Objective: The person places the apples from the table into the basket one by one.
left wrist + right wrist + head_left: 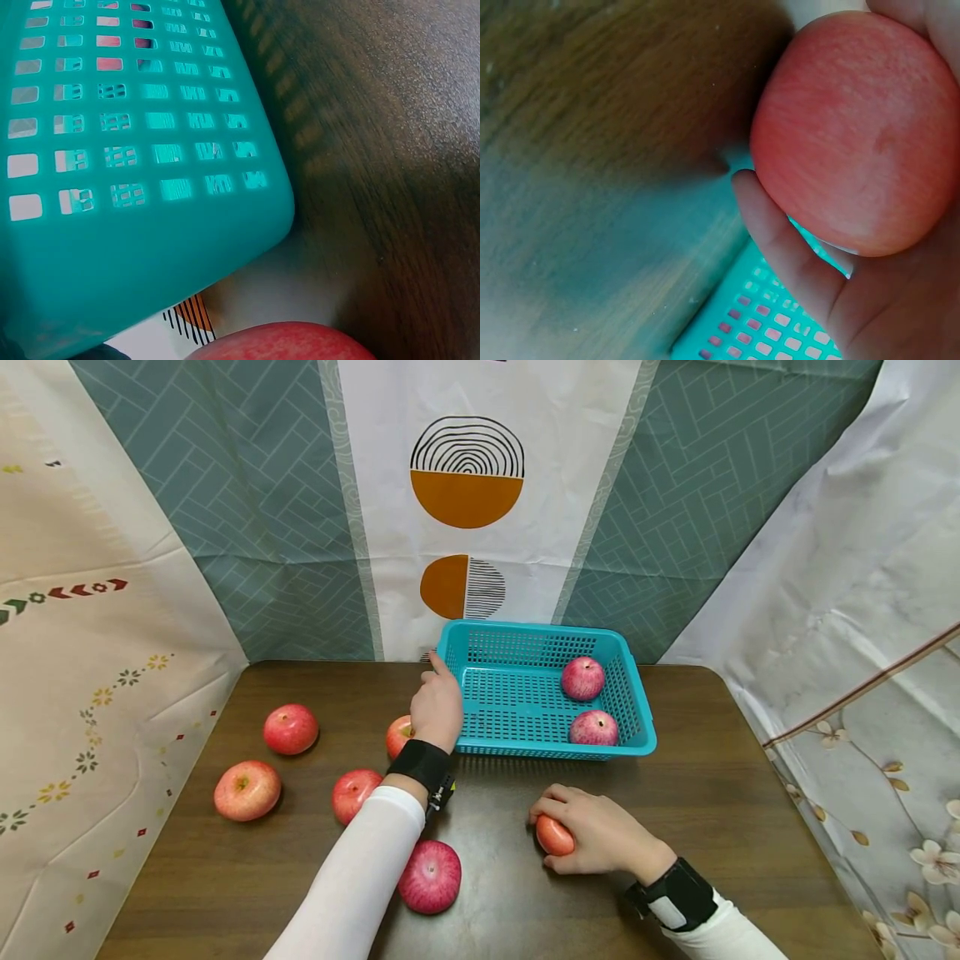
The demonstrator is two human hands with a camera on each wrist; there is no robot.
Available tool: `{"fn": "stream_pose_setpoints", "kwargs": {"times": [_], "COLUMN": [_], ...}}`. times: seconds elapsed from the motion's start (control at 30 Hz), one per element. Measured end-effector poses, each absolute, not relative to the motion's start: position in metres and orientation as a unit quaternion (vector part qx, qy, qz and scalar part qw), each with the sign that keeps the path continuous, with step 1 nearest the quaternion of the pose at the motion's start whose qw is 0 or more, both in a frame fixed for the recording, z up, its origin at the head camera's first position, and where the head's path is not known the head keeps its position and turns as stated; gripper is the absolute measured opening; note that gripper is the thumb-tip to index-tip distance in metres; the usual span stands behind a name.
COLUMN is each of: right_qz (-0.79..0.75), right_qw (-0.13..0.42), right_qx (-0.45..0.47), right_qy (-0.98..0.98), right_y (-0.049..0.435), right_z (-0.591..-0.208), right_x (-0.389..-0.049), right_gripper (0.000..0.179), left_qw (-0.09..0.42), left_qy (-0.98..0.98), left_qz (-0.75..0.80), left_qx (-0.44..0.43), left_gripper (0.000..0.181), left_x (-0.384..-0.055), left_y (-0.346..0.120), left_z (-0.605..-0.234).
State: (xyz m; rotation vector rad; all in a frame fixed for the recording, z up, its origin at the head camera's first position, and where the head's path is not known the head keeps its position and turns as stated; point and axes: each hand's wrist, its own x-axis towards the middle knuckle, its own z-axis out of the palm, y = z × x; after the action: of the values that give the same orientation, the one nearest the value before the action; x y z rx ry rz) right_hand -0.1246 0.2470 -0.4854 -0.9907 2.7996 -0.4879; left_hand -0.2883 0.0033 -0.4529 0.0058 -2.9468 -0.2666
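Observation:
In the head view, my left hand (438,710) grips the left side of a turquoise plastic basket (637,718), with its index finger stretched along the rim. Most of its other fingers are hidden there. The basket's perforated wall fills much of the left wrist view. My right hand (596,831) holds a red apple (855,135) low over the table, in front of the basket, fingers and thumb curled round it. Two darker apples, one farther back (582,678) and one nearer (594,727), lie at the basket's right end.
Several loose apples lie left of the basket on the brown wooden table (712,777): a dark red apple (430,877) beside my left forearm, a yellowish-red apple (247,790) farther left, and an apple (397,737) partly behind my left hand. Patterned cloth (285,527) hangs behind the table.

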Motion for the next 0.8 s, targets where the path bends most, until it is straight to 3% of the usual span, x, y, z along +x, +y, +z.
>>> {"fn": "stream_pose_setpoints", "kwargs": {"times": [0.8], "right_qz": [-0.162], "right_qw": [0.024], "right_qx": [-0.339], "right_qy": [0.926], "right_y": [0.247], "right_z": [-0.460], "right_x": [-0.134], "right_gripper": [0.053], "left_qw": [0.096], "left_qy": [-0.992], "left_qz": [-0.087], "left_qx": [0.005], "left_gripper": [0.062], "left_x": [-0.291], "left_y": [0.003], "left_z": [-0.457]}}
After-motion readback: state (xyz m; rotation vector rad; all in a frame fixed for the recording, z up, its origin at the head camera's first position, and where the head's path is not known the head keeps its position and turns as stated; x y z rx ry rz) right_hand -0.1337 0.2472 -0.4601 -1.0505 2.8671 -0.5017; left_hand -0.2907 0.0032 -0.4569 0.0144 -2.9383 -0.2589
